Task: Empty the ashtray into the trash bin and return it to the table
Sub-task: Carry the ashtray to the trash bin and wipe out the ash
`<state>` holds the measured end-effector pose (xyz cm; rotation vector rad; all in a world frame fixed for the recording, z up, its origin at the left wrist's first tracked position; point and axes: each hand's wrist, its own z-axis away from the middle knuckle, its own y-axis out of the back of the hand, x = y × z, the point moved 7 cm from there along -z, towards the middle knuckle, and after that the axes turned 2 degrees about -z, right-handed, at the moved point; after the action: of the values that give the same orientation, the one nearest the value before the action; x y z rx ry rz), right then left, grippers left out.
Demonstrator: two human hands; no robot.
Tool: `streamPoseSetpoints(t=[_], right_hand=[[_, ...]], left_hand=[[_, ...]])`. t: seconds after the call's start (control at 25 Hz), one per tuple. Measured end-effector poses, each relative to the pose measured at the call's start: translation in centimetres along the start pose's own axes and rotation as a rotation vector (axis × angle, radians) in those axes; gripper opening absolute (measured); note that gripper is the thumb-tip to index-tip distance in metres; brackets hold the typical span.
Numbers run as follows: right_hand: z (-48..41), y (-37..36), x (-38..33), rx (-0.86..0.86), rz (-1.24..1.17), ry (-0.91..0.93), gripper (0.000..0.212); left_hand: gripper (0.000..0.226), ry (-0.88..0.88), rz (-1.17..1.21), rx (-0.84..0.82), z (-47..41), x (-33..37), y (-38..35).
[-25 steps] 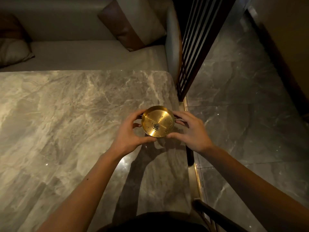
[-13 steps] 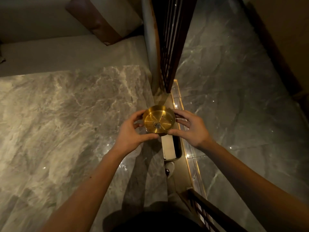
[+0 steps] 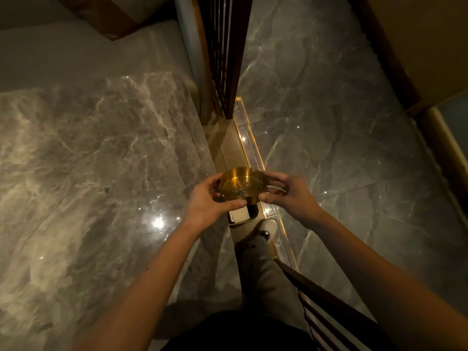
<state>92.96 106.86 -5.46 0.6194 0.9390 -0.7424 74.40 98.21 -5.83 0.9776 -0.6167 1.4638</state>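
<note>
One gold ashtray (image 3: 242,184) — held in the air past the right edge of the marble table (image 3: 101,160) | two hands: left hand (image 3: 207,206) and right hand (image 3: 286,193), fingers closed on its rim | small grey ash inside | one bin (image 3: 243,214) directly below — partly hidden

Ashtray (image 3: 242,184): brass-toned metal, polished, streaked glare inside; gritty grey ash speck at bottom. Desk (image 3: 101,160): veined grey marble look, glossy, lamp glints. Floor (image 3: 342,122): similar veined stone tile, glossy. Slatted screen (image 3: 222,46): dark wood, matt.
</note>
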Motion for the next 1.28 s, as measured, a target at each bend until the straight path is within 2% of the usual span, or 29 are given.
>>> streamPoseSetpoints(t=[0.28,0.4,0.56,0.72,0.88,1.08,1.28], right_hand=[[-3.8,5.1,4.9,-0.161,-0.024,-0.088,0.059],[-5.5,6.9,6.8,-0.236,-0.006,-0.103,0.053],[-8.0,8.4,10.1,-0.34,-0.007,-0.146,0.047],[-10.9,8.5,14.6,-0.41,0.025,-0.195,0.047],[-13.4,7.7,19.3,-0.454,0.032,-0.222,0.051],[-16.7,6.6,25.7,-0.508,0.06,-0.26,0.057],[-19.6,5.3,30.9,-0.529,0.04,-0.299,0.05]], left_hand=[[0.083,0.16,0.035,0.089,-3.1,-2.4,-6.6],[0.073,0.207,0.088,0.122,-4.6,-3.5,-9.6],[0.075,0.275,0.153,0.206,-6.6,-6.1,-12.9],[0.064,0.361,0.225,0.238,-8.7,-10.1,-15.2],[0.066,0.423,0.317,0.31,-10.5,-14.2,-16.8],[0.058,0.481,0.437,0.362,-12.5,-19.3,-19.0],[0.056,0.534,0.483,0.429,-15.2,-24.5,-19.9]])
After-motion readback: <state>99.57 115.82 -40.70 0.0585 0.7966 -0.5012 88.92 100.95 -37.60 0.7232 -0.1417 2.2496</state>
